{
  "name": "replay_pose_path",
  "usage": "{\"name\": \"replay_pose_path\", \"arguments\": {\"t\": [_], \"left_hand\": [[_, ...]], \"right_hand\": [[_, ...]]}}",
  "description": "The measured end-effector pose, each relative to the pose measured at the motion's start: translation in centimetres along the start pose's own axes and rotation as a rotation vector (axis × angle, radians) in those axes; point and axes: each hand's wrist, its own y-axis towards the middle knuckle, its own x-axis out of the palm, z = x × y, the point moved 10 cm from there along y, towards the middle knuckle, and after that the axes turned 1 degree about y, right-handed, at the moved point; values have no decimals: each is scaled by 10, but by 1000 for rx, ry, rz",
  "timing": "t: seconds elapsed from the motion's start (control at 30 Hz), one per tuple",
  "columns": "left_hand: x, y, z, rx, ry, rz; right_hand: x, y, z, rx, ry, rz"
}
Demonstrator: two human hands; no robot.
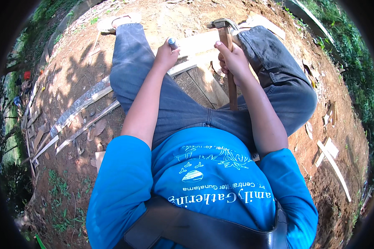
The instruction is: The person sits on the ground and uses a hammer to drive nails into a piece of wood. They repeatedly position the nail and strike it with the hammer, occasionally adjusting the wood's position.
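Gripping a wooden-handled claw hammer (227,45) in the closed right hand (233,62), the person is fisting the left hand (166,54) around an upright grey metal chisel (173,42) over pale wooden planks (195,56). A glancing blow could likely strike the left knuckles, sitting just below the chisel's top.

The person wears a bright blue long-sleeved shirt, grey-blue jeans and a dark chest strap.
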Motion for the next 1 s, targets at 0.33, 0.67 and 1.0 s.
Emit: {"name": "replay_pose_path", "arguments": {"t": [0.33,0.67,1.0], "left_hand": [[4,-3,10,-14,14,-55],[23,-1,22,91,19,-144],[32,3,51,225,139,-146]], "right_hand": [[4,2,6,19,-5,-28],[5,0,4,-2,-35,-33],[18,-62,-98,-451,-146,-43]]}}
